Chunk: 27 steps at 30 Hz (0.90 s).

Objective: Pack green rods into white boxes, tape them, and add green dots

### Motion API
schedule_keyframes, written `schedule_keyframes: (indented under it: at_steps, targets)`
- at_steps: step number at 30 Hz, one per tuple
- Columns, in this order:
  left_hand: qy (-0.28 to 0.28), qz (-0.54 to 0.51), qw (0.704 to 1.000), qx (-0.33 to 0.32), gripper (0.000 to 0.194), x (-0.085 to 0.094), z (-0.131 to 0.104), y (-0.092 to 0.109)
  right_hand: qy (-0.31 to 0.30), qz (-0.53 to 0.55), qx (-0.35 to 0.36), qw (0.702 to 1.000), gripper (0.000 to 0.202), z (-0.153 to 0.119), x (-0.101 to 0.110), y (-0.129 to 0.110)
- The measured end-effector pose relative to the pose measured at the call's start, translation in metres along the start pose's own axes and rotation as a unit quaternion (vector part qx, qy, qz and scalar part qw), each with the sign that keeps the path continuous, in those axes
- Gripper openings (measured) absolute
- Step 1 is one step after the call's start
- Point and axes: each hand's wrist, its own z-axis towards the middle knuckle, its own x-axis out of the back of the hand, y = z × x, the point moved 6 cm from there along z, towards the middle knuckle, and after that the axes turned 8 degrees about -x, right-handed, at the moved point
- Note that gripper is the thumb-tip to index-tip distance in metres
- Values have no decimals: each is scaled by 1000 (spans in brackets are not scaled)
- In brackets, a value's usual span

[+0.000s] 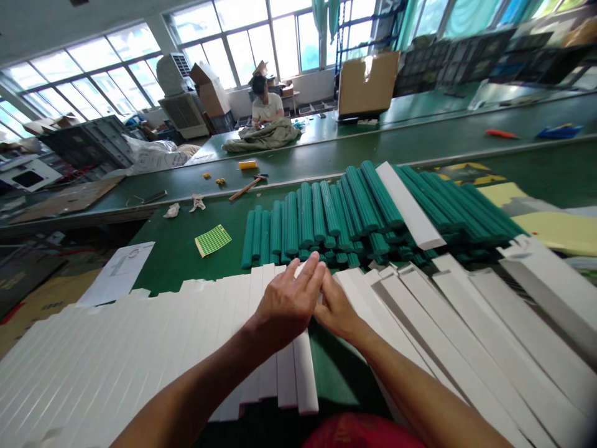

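Observation:
My left hand lies over the far end of a long narrow white box, its fingers together and pressed against that end. From the other side my right hand closes on the same end, fingertips meeting the left ones; the flap area is mostly hidden. This box lies at the right edge of a row of similar white boxes set side by side. Just beyond my hands is a pile of green ribbed rolls, with one white box resting across it. More white boxes, some open-ended, lie at my right.
A sheet of green stickers and a white paper lie at left. Farther off are a hammer, a yellow roll and an orange-handled tool. A co-worker sits across the tables near a cardboard box.

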Motion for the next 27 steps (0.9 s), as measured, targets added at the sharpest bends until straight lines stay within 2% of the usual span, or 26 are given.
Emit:
schedule_keyframes:
  at_steps: [3,8,11,15,17,19,21,22,24,27]
  targets:
    - [13,-34,999,4,47,-3,-4,-6,-10,24,-31,999,34,1,-1,-1]
    - [36,-88,994,54,45,-8,-10,-13,-1,58,-51,997,33,4,-7,0]
    - [94,-104,988,70,42,-10,-10,-10,-2,72,-51,996,39,6,-9,0]
    - [175,-116,974,79,39,-13,-15,-7,-65,96,-49,992,61,-3,-6,9]
    - [181,-140,968,99,38,-15,-22,-13,-75,127,-85,985,67,-16,-1,33]
    - [171,-170,964,115,38,-16,-30,-21,1,143,-202,969,58,-36,11,78]
    - [163,-195,960,118,38,-14,-39,-27,109,111,-358,921,46,-62,22,129]
    - [161,-203,959,117,39,-12,-42,-29,137,90,-413,896,42,-74,24,150]
    - [157,-213,958,108,40,-7,-44,-31,140,65,-475,866,38,-87,18,177]
    - [135,-207,965,89,41,-2,-41,-25,107,77,-502,855,28,-85,1,194]
